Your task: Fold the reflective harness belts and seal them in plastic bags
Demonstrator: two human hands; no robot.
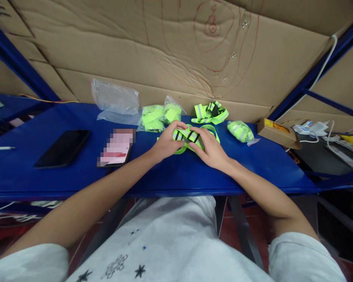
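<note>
Between my two hands is a neon-yellow reflective strap (186, 136) with silver bands and black buckles or slides. My left hand (168, 141) grips its left end, thumb below and fingers over the top. My right hand (209, 149) has its fingers closed on the right part. A loop of the strap spreads out behind my right hand over the blue table (176, 176). Another reflective strap with a black buckle (210, 112) lies unbagged just behind, against the cardboard.
Bagged neon straps (153, 117) sit behind my left hand, beside clear plastic bags (116, 98). Another bagged strap (240, 131) lies right, near an open cardboard box (278, 132). Two phones, one dark (63, 149) and one lit (117, 147), lie left. A cardboard wall (164, 58) closes the back.
</note>
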